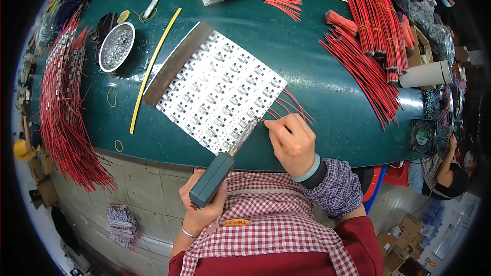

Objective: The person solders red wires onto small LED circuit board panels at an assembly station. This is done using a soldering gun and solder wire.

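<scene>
Nearest, the left hand (202,209) clasps a soldering iron (217,174), tip at the white LED panel (220,92); the right hand (292,142) pinches a red wire (286,106) there (mid-soldering, seemingly). Next calls for steady tip contact.

Dark green worktable (317,92); grey tiled floor (138,184); perhaps cardboard boxes (404,235).

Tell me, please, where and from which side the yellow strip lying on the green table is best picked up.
Probably by the lower end of the yellow strip, approached from the table's near edge. The strip is long, thin and flat, and that end lies on bare surface closest to the person. Its upper end sits near a metal bowl and small bits, so pinching there looks more awkward.
</scene>
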Demonstrator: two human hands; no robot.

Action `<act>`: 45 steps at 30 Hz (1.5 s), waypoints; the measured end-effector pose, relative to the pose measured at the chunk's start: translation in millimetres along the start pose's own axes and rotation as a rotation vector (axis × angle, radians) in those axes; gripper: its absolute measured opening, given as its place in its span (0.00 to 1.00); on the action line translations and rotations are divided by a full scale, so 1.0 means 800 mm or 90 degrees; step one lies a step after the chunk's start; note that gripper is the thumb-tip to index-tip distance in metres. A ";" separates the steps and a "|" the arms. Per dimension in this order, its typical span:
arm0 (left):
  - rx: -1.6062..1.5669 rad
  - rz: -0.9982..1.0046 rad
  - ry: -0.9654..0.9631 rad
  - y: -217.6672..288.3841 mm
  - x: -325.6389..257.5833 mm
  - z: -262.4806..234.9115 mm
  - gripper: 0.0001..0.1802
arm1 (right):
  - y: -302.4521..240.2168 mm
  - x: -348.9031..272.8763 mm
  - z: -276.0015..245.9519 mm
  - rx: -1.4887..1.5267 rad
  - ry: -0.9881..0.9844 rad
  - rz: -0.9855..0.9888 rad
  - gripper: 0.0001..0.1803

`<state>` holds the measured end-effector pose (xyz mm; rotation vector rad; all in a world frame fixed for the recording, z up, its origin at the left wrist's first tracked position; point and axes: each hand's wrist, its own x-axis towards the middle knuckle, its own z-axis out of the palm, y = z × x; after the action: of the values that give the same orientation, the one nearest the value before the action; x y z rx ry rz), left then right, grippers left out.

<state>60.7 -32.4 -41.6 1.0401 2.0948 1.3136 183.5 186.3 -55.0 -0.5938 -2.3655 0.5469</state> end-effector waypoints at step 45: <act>-0.029 -0.068 0.071 -0.003 -0.033 -0.008 0.13 | -0.002 0.000 0.003 -0.023 -0.003 -0.026 0.12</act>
<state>71.6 -57.6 -41.6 0.8409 2.1593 1.3880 181.7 184.7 -55.7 -0.5599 -2.3903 0.4893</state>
